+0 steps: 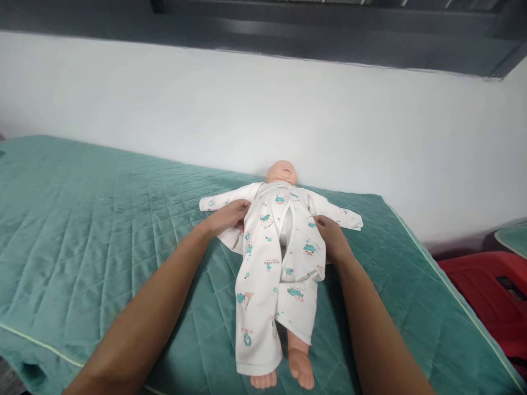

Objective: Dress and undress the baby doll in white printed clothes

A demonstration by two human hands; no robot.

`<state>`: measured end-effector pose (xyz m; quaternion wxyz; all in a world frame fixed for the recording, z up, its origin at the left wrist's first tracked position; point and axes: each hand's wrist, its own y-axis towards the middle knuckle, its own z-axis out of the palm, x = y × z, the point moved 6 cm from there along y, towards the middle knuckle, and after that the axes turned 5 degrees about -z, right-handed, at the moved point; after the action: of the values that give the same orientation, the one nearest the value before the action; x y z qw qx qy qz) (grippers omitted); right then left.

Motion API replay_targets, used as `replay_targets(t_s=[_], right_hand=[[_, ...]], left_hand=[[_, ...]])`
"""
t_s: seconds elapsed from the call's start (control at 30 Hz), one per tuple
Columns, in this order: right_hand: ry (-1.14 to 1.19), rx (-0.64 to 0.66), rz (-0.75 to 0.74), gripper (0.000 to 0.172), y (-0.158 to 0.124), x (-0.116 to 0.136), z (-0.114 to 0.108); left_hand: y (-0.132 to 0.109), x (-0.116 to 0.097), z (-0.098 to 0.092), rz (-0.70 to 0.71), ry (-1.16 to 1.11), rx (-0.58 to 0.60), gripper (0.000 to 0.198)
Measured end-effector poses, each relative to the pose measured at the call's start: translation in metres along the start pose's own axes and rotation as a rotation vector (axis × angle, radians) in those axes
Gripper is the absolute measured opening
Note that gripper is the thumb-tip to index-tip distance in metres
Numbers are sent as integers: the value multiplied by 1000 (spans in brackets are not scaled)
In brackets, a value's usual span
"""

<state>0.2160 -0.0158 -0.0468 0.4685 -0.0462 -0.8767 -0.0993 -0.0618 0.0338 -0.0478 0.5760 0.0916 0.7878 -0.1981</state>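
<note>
A baby doll lies on its back with its head toward the wall. It wears a white long-sleeved top and white split-crotch baby pants, printed with teal and pink figures. The pants reach high over the chest, and both bare feet stick out below the cuffs. At the left edge of the pants, my left hand pinches the cloth beside the doll's chest. My right hand has its fingers closed on the right edge, partly hidden behind the fabric. One pant leg is bunched higher than the other.
A green quilted cover lies under the doll, with pale piping along its edges. Behind it rises a white wall below a dark frame. A red plastic object stands beyond the right edge.
</note>
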Motion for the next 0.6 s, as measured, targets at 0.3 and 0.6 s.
replay_targets(t_s=[0.3,0.6], right_hand=[[243,336,21,22,4,-6,9],[185,326,-17,25,6,-4,8]], left_hand=[[0,5,4,-3,-49,167,35],[2,2,5,15,3,103,25]])
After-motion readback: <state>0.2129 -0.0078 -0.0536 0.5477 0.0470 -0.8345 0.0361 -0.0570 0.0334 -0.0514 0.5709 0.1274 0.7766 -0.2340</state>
